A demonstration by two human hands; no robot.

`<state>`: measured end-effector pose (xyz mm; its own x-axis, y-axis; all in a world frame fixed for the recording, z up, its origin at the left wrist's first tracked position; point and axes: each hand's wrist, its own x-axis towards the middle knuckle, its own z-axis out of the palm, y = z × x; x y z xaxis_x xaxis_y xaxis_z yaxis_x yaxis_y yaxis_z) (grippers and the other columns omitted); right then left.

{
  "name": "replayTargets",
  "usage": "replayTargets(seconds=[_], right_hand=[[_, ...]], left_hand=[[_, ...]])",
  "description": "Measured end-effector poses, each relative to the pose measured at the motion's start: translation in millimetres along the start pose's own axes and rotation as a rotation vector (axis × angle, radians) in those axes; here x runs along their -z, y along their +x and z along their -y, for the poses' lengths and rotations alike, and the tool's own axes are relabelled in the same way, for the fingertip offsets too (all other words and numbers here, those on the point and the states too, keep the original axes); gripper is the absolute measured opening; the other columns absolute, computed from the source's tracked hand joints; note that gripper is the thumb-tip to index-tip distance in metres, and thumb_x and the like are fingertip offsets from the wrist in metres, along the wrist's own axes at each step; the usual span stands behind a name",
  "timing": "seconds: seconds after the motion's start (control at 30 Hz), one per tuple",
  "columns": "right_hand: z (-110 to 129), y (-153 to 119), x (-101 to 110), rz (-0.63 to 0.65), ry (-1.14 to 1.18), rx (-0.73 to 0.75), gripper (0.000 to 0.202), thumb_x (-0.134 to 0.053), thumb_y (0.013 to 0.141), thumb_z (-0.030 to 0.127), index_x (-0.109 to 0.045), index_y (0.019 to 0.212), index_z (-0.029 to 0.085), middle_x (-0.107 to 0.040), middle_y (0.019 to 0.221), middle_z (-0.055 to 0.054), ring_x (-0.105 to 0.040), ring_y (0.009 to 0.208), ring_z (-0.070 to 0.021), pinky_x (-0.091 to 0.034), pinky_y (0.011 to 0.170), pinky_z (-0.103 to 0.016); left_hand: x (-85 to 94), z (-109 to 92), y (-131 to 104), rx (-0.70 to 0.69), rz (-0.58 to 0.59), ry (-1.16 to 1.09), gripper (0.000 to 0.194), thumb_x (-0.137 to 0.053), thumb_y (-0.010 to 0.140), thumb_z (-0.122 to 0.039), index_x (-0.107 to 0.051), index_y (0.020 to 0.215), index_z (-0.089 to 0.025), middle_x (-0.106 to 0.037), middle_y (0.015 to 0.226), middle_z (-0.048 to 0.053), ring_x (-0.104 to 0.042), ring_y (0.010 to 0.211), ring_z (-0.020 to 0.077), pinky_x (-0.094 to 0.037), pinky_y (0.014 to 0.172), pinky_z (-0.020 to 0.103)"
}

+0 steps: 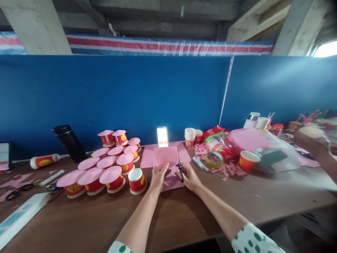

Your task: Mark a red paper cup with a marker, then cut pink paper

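Observation:
My left hand [158,177] pinches the lower edge of a square of pink paper [167,156] with a round outline drawn on it, thumb on top. In my right hand [191,178] is a pair of black-handled scissors [180,172], its blades pointing away from me along the square's right edge. I cannot tell whether the blades touch the paper. Beneath lie larger pink sheets [147,158]. To the left stand several upturned red paper cups [116,182] topped with shallow pink paper cones [110,174]. One red cup [137,181] near my left hand has no cone.
Further left are a black flask [70,144], a cup on its side [44,161], other scissors [18,192] and a white power strip [25,214]. On the right sit a tape roll [214,160], pink scraps [233,169], an orange-red cup [247,161] and another person's arm [316,151].

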<state>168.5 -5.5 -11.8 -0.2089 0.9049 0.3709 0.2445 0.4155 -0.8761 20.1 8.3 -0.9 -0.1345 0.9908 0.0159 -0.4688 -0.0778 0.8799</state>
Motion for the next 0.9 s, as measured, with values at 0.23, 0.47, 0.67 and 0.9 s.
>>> replayTargets(seconds=[0.23,0.47,0.67,0.9], right_hand=[[12,-1,2,-0.027,-0.054,0.002,0.029,-0.052,0.08,0.034,-0.052,0.103,0.016,-0.055,0.065,0.001,-0.051,0.057,-0.0114,-0.04,0.052,-0.022],[12,0,0,-0.008,0.051,-0.097,0.034,-0.054,0.077,0.04,-0.05,0.1,0.015,-0.053,0.061,0.002,-0.047,0.051,-0.0101,-0.037,0.045,-0.02],[7,0,-2,0.015,0.102,-0.094,0.034,-0.054,0.078,0.041,-0.05,0.099,0.015,-0.052,0.06,0.002,-0.047,0.047,-0.0089,-0.037,0.044,-0.02],[9,0,-1,0.014,0.087,-0.082,0.035,-0.053,0.078,0.043,-0.052,0.099,0.015,-0.053,0.06,0.002,-0.049,0.049,-0.0097,-0.039,0.044,-0.02]], left_hand=[[4.8,12,5,0.156,-0.108,0.205,0.05,-0.076,0.05,-0.046,-0.054,0.082,-0.015,-0.063,0.062,0.005,-0.065,0.061,0.021,-0.04,0.033,0.019],[0.9,11,1,0.144,-0.118,0.212,0.052,-0.076,0.053,-0.043,-0.05,0.089,-0.016,-0.065,0.072,0.006,-0.065,0.068,0.022,-0.04,0.033,0.019],[-0.8,7,-1,0.148,-0.108,0.211,0.047,-0.076,0.054,-0.042,-0.053,0.084,-0.013,-0.064,0.068,0.007,-0.065,0.066,0.0218,-0.042,0.035,0.019],[-4.8,4,-3,0.151,-0.115,0.182,0.048,-0.077,0.053,-0.038,-0.054,0.088,-0.013,-0.065,0.069,0.007,-0.065,0.065,0.0213,-0.045,0.04,0.021]])
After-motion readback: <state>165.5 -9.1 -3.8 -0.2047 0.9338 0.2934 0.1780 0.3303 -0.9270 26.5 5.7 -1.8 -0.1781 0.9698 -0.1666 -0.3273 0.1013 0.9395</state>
